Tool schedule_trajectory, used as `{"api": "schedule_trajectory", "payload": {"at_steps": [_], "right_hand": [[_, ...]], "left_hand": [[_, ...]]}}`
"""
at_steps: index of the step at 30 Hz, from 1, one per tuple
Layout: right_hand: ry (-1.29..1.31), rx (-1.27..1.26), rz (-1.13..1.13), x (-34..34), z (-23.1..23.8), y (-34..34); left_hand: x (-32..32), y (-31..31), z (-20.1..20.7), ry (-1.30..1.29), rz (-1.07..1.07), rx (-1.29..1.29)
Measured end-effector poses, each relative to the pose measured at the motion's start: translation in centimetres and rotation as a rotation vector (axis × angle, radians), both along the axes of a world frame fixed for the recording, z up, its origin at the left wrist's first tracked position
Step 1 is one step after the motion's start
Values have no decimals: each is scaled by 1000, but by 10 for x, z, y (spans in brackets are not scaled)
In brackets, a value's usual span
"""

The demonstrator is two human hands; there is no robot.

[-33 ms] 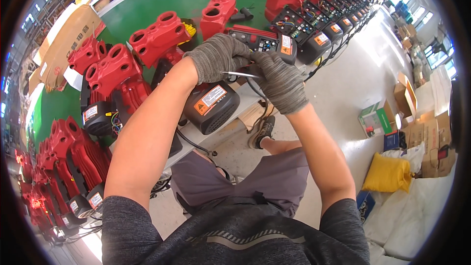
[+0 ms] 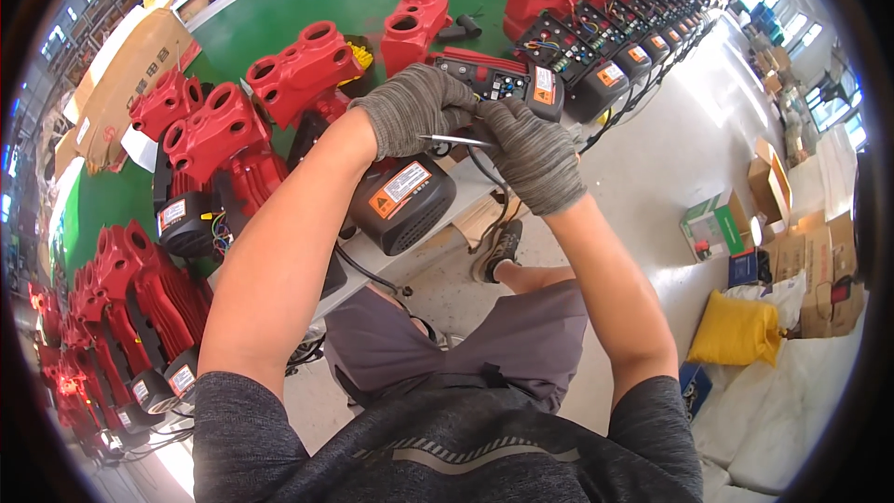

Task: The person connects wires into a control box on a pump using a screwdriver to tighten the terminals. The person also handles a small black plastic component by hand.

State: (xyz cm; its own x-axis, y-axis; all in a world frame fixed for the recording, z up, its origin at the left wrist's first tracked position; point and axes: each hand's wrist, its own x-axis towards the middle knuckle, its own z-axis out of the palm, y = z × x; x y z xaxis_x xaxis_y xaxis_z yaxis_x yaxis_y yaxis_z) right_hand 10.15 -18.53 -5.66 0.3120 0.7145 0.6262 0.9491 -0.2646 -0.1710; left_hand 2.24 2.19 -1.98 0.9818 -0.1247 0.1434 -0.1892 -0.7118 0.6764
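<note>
Both my hands wear grey knit gloves and meet over a workbench. My right hand point(image 2: 533, 156) pinches a thin metal tool point(image 2: 454, 141) that points left, and a black cable point(image 2: 486, 177) hangs down from under it. My left hand point(image 2: 410, 108) is curled at the near edge of an open black control box point(image 2: 498, 82) with coloured wiring inside; what its fingertips pinch is hidden. Just below the hands lies a black motor point(image 2: 402, 203) with an orange warning label.
Red cast machine housings point(image 2: 303, 70) stand along the bench to the left, and a row of red units with open control boxes point(image 2: 615, 47) runs to the far right. Cardboard boxes point(image 2: 768, 191) and a yellow bag point(image 2: 736, 328) sit on the floor at right.
</note>
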Motion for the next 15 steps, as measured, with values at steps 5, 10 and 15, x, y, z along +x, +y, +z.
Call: {"api": "schedule_trajectory", "payload": {"at_steps": [5,10,15], "right_hand": [[163,11,42,-2,2,5],[1660,265,41,-21,9,5],[406,363,71,-16,-2,4]], "left_hand": [[2,0,-3,-40,-34,-6],[2,-4,0,32,7,78],[0,0,-1,-78,-10,60]]}}
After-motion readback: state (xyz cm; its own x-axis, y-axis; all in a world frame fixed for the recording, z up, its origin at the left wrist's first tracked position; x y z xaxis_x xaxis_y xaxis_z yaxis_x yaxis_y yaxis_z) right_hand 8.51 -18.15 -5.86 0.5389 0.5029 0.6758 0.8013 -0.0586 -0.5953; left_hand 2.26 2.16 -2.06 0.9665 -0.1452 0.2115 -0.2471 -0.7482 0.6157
